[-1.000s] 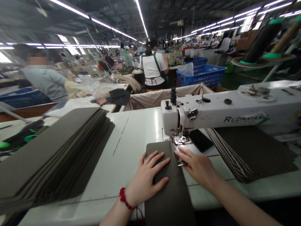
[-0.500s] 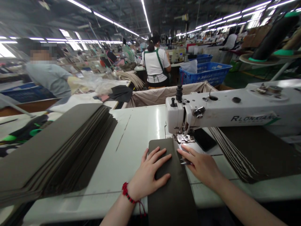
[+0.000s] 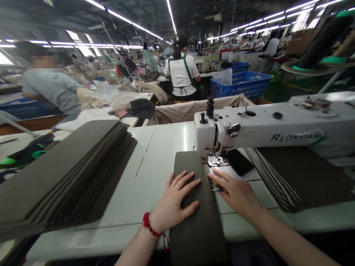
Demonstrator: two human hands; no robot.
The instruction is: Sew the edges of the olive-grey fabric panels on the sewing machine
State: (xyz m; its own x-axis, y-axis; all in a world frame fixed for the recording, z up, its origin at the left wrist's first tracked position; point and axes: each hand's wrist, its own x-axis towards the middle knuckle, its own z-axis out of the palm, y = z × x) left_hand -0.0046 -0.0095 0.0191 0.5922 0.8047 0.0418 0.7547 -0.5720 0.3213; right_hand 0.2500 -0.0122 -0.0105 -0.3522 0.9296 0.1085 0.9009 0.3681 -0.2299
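Strip lights (image 3: 119, 14) line the dark factory ceiling (image 3: 194, 18) above a green floor (image 3: 277, 92).

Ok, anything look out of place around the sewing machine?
One thing: a black smartphone lies on the machine table, right beside the presser foot and just past the right hand. It looks odd because it sits in the work area, close to the dark strip of material.

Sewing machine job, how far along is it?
The stack of dark panels right of the sewing machine looks finished. In hand is one panel, flat under the left hand and right hand, its far end at the needle. The thick stack on the left looks still to do.
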